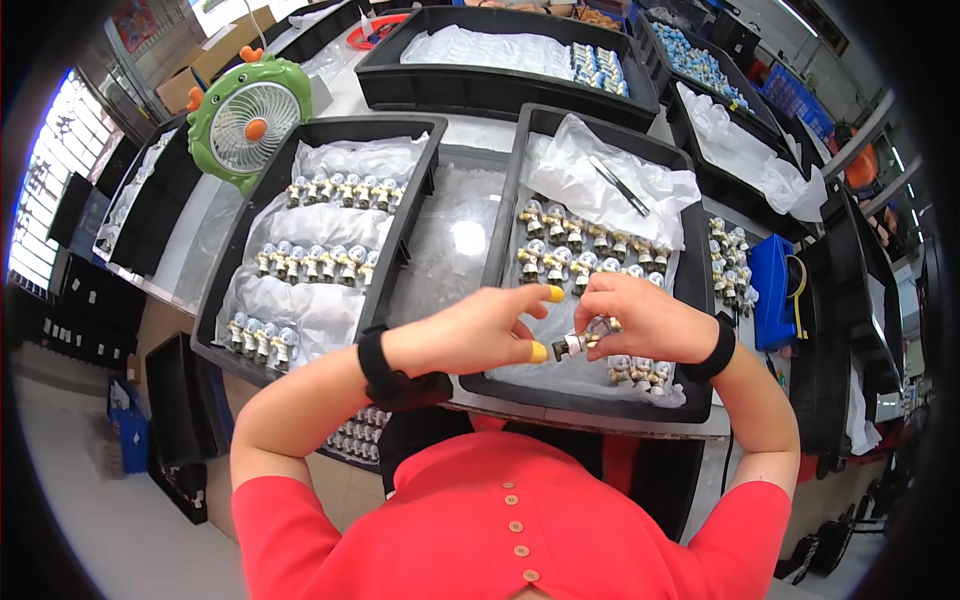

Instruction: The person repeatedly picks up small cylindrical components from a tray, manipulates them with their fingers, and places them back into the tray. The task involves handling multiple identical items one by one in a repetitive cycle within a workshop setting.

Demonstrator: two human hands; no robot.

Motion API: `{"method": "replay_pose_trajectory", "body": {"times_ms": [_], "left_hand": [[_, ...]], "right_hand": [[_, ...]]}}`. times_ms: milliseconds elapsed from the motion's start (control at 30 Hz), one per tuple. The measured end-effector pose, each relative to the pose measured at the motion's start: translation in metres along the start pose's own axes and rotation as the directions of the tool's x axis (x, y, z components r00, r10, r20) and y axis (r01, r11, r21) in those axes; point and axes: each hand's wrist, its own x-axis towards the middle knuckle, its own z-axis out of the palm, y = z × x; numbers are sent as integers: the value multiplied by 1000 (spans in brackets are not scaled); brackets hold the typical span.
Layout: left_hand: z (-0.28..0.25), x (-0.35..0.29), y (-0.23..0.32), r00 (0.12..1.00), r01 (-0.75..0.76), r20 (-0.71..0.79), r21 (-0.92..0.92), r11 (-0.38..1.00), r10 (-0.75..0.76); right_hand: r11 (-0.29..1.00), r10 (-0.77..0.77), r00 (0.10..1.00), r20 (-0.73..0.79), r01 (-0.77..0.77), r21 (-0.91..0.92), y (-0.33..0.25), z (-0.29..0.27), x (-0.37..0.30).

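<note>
Over the right-hand black tray [512, 180], my right hand [640, 312] pinches a small toy figurine [573, 345] with a white body and dark base, tilted on its side. My left hand [490, 325] is beside it with thumb and forefinger spread apart; yellow covers sit on those two fingertips, and nothing is between them. Beneath my hands, rows of similar figurines [560, 225] stand on white paper in the tray, partly hidden by my right hand. Tweezers [620, 187] lie on the crumpled paper [575, 165] at the tray's far end.
Left of this, another black tray [425, 165] holds three rows of figurines [315, 262] on white paper. A green fan [250, 115] stands behind it. More figurines [735, 265] and a blue bin [775, 300] are at the right. A large black tray [500, 95] spans the back.
</note>
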Motion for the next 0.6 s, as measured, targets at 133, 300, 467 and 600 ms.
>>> {"method": "replay_pose_trajectory", "body": {"times_ms": [133, 300, 467, 600], "left_hand": [[4, 8, 0, 999, 38, 44, -142, 989, -32], [3, 16, -18, 994, -87, -105, -557, 826, 35], [-2, 19, -21, 964, -170, -266, -601, 781, 5], [-1, 25, -26, 959, -190, -282, -609, 770, 13]], "right_hand": [[998, -30, 993, -113, 36, 54, -8, -3, 11], [988, -107, 911, -398, 142, 59, -3, -1, 31], [900, 133, 872, -471, 92, 425, 5, 11, 45], [773, 225, 880, -419, 101, 626, 22, 25, 49]]}}
